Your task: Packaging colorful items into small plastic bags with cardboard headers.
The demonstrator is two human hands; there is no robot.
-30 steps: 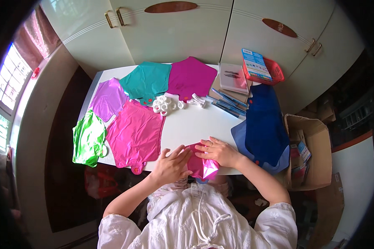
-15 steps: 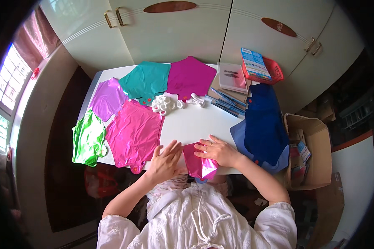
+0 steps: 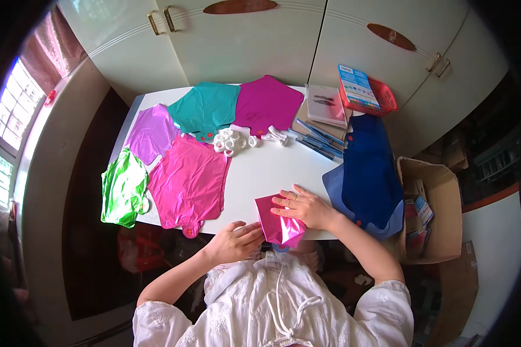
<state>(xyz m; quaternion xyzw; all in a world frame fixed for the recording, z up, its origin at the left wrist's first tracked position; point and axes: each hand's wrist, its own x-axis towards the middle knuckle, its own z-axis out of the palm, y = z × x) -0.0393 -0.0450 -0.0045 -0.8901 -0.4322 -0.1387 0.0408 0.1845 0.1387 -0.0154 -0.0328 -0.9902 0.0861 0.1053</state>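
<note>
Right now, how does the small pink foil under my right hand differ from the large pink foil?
The small pink foil looks folded compactly; the large pink foil lies spread and wrinkled. The small one covers less area than the large one. Your right hand rests on the small one; no hand touches the large one. Both are pink and shiny.

The folded sheet point(image 3: 282, 230) is shiny magenta-pink, the crumpled foil point(image 3: 123, 188) metallic green, the basket point(image 3: 384, 95) red.

White table point(image 3: 257, 170): folded pink foil point(image 3: 267, 217), foil sheets point(image 3: 188, 182), probably pens point(image 3: 317, 140).
</note>
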